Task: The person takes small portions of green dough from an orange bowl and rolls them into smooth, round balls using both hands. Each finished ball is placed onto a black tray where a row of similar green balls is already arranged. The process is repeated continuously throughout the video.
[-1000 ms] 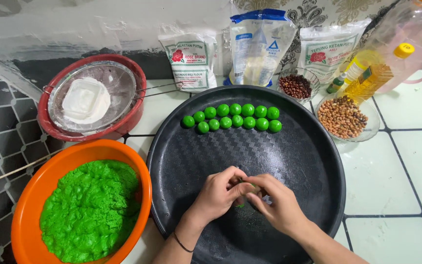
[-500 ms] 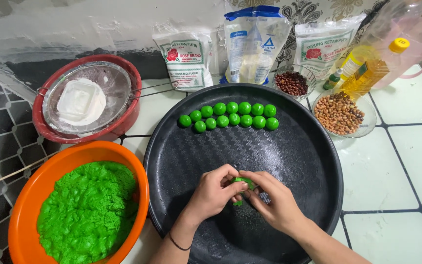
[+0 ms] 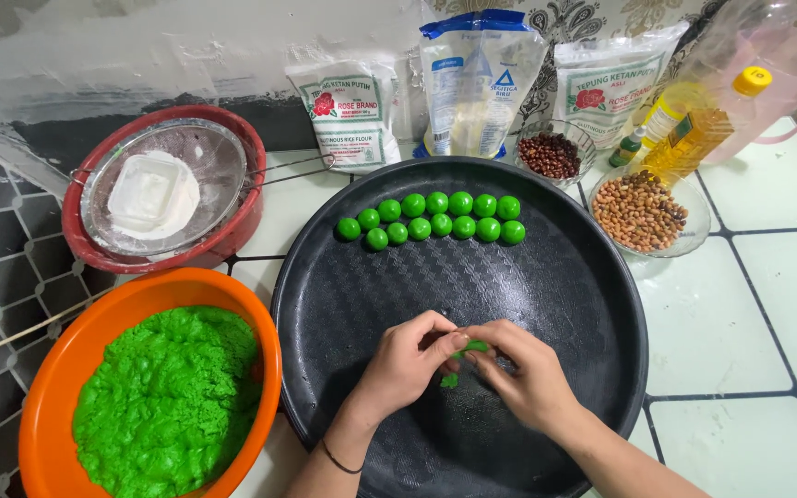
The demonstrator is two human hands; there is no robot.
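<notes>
Fingers of both hands meet over the near half of the round black tray (image 3: 592,304), and the head view shows why: the left hand (image 3: 405,361) and the right hand (image 3: 526,376) pinch one small piece of green dough (image 3: 472,348) between their tips, so each closes narrowly on it from its own side. A second crumb of dough (image 3: 449,380) sits just below, either touching the tray or hanging from the fingers; the view does not settle which. Working above the tray means any bit that drops lands on its dark ribbed surface rather than on the tiled counter (image 3: 767,304).

Along the far edge of the tray lie the finished green balls (image 3: 435,217), set in two close rows, well apart from the hands, so they stay out of the way of the shaping. The orange bowl (image 3: 94,318) stands at the tray's left edge, just beside the left wrist, heaped with green dough mass (image 3: 170,397), within easy reach for the next pinch.

Farther back on the counter, a red bowl (image 3: 242,157) holds a metal sieve (image 3: 223,161) with white flour. Three flour bags (image 3: 481,78) lean against the wall. At the tray's far right edge stand a glass dish of peanuts (image 3: 643,210), a smaller dish of red beans (image 3: 551,154) and a bottle of oil (image 3: 694,129).
</notes>
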